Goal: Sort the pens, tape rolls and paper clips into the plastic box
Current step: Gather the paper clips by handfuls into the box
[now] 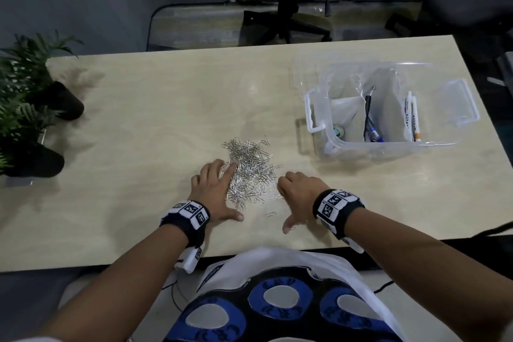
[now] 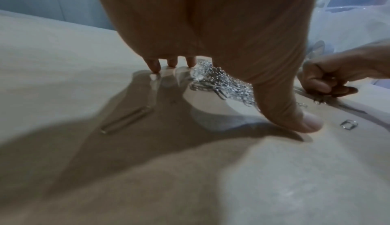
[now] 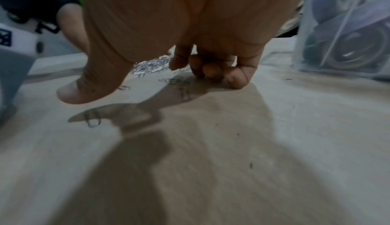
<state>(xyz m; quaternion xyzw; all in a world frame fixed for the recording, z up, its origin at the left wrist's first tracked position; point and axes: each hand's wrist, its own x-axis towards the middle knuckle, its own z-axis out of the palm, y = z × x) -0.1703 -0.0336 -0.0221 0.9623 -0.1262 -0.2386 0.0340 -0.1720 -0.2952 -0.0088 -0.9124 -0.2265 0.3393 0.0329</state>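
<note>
A pile of clips (image 1: 251, 169) is flanked on the table (image 1: 138, 119): left hand (image 1: 215, 191) laid flat, fingers straight; right hand (image 1: 298, 193) curled, contents unclear.

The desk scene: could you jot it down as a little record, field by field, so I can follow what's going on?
Surface: pale wooden table
Loose items: heap of silver metal paper clips, a few strays nearby
Container: clear plastic box, back right of the heap
Inside box: pens, white markers, tape roll
Left hand: fingers straight, flat against the heap's left edge
Right hand: fingers curled at the heap's right edge
Extras: potted green plants, far left
</note>
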